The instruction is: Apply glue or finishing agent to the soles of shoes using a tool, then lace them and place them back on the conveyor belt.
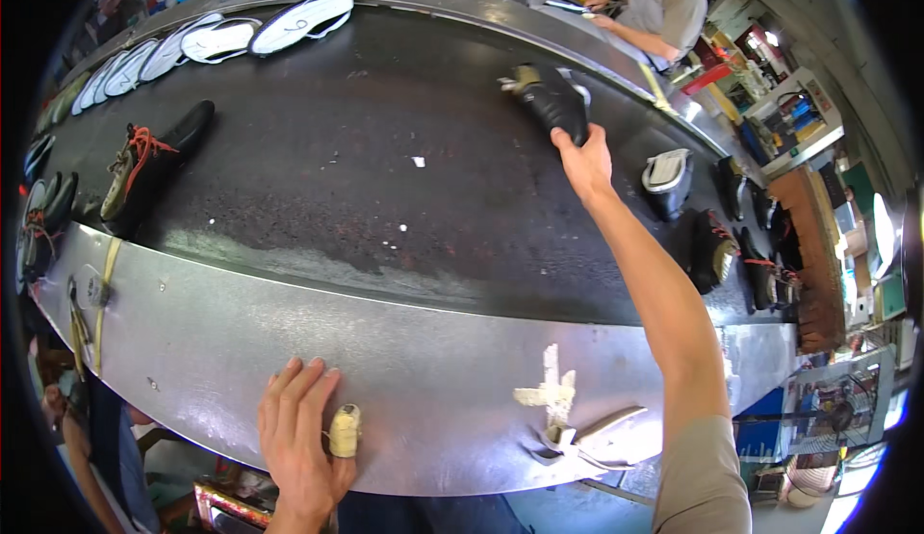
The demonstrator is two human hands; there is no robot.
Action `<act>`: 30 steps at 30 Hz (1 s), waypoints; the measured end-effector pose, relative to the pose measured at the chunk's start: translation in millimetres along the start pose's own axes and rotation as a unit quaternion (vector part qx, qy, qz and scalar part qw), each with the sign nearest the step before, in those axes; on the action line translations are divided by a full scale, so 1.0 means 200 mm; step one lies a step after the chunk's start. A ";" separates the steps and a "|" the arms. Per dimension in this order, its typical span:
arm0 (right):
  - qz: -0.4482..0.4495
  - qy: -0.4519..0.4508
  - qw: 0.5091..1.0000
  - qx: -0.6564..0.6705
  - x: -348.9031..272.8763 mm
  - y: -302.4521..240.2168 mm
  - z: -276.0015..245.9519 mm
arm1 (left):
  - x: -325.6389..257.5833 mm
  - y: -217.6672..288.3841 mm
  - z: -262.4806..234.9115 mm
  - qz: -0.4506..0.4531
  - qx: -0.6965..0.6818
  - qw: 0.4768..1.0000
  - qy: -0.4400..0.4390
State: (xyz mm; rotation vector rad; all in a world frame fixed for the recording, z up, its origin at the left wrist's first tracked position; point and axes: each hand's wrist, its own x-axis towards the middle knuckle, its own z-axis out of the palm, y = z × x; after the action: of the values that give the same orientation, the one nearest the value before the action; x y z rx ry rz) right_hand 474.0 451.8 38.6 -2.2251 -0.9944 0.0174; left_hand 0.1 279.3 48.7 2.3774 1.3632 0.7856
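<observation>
In my right hand [582, 154], stretched far out over the dark conveyor belt [385, 130], is a black shoe [553, 101] gripped at its near end. Pale material shows at the shoe's far end, and something white sits along its right side. My left hand [298, 428] lies with fingers extended on the metal edge [423, 370] of the table and holds nothing. Yellowish tape [345, 428] is wrapped round its thumb. Another black shoe with red laces [149, 164] stands on the belt at the left.
White soles [217, 41] line the far left. More shoes [712, 250] stand at the right, near a white-topped shoe [666, 183]. A metal hand tool [597, 438] lies on the near edge beside cream tape strips [549, 390]. A co-worker [659, 10] works across the belt.
</observation>
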 end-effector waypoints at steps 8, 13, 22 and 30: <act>0.065 -0.385 0.822 0.415 -0.73 -0.35 -0.37 | -0.05 -0.07 0.00 -0.030 -0.088 0.978 0.188; -0.144 -0.069 0.978 0.133 -0.28 -0.09 -0.27 | -0.26 -0.22 0.04 0.003 -0.192 0.974 0.124; 0.251 0.126 0.947 -0.153 0.20 0.83 -0.42 | -0.29 -0.16 0.03 0.042 -0.030 0.967 0.248; -0.169 0.063 0.958 -0.225 -0.52 0.31 -0.73 | -0.15 -0.14 0.09 0.037 -0.071 0.942 0.326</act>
State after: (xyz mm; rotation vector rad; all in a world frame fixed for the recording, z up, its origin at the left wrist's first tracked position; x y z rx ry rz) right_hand 481.5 267.4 86.8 -2.3788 -1.4016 -0.5466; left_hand -21.2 267.6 10.5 2.1433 1.3666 1.7397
